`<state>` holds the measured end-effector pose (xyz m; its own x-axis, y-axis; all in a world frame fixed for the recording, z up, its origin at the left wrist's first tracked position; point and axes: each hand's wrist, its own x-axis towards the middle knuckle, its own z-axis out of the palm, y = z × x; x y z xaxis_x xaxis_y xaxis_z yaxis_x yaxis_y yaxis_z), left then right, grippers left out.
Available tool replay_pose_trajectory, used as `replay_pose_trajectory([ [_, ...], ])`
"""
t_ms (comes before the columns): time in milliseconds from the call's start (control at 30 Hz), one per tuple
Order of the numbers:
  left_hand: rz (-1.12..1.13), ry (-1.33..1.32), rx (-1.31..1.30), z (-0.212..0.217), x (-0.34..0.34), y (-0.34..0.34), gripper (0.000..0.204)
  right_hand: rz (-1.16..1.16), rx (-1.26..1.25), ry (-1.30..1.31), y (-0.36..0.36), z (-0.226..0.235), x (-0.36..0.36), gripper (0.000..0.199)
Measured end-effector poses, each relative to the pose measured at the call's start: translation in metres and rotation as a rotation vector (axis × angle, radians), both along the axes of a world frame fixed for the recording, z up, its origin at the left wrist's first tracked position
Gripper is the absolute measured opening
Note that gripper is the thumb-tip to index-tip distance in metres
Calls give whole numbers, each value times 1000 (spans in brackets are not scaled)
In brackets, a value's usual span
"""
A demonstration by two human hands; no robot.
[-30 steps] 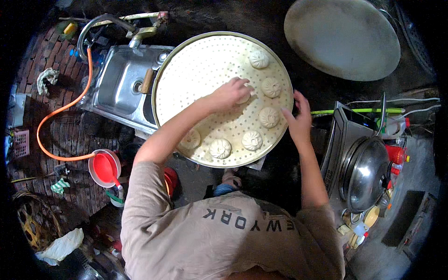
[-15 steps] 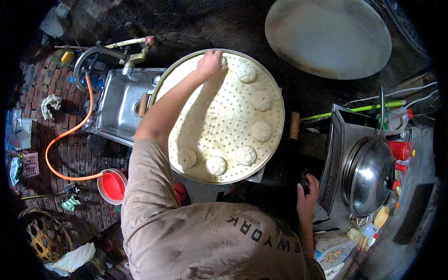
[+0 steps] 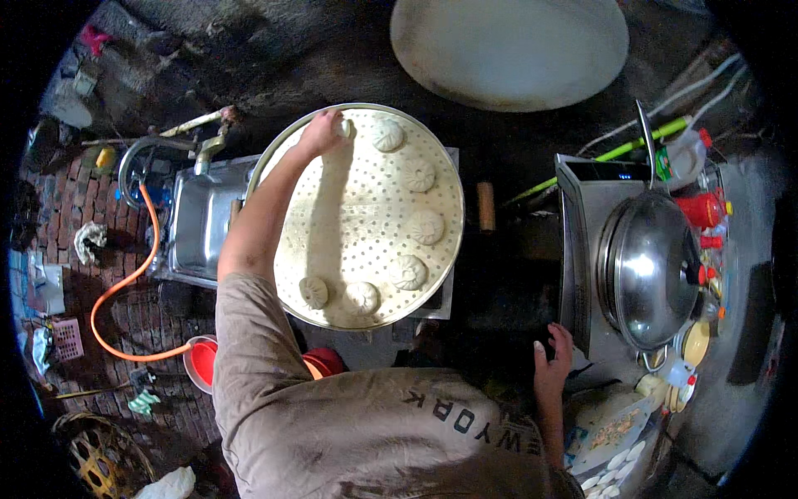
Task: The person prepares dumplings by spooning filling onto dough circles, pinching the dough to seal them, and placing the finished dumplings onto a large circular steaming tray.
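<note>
Over the far edge of a round, perforated steamer tray [image 3: 345,224], my left hand [image 3: 321,135] has its fingers closed around a bun [image 3: 345,128], mostly covered by them. Several pale, pleated buns lie spaced along the tray's rim, among them one bun [image 3: 387,135] just right of this hand and another bun [image 3: 363,298] at the near side. My left forearm crosses the tray's left part and casts a shadow on it. Low on the right, my right hand [image 3: 555,359] holds nothing; its thumb and fingers are apart, beside the cooktop's near corner.
Left of the tray is a metal sink [image 3: 209,218] with a tap and an orange hose [image 3: 125,287] reaching a red basin [image 3: 202,363]. On the right, a lidded wok [image 3: 652,270] sits on a cooktop [image 3: 582,241]. A large pale disc [image 3: 509,50] stands at the back.
The view has shifted, so the tray appears farther left and slightly lower. My left hand remains on the bun at the far edge; my right hand still hangs near the cooktop.
</note>
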<state>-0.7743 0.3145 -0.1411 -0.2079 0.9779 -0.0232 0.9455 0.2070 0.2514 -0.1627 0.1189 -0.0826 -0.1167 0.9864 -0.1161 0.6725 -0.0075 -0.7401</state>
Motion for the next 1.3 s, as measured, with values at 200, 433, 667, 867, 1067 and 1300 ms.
replay_pose_trajectory([
  [200,42,39,-40,-49,-34,21,57,-113,65,77,-44,8,42,37],
  [433,-70,271,491,24,62,-40,52,-455,451,-41,-140,47,144,33],
  [667,-385,-594,670,108,430,-179,43,-1151,586,-575,-301,-30,346,27],
  [867,-1016,-970,462,132,732,-307,40,-1047,-6,-524,-409,-174,437,32],
  [1067,-1111,-1286,-274,118,913,-417,42,-1131,254,210,-422,-103,439,42],
  [1300,-308,-2138,-1340,59,982,-456,60,-807,468,264,-446,-20,443,36],
])
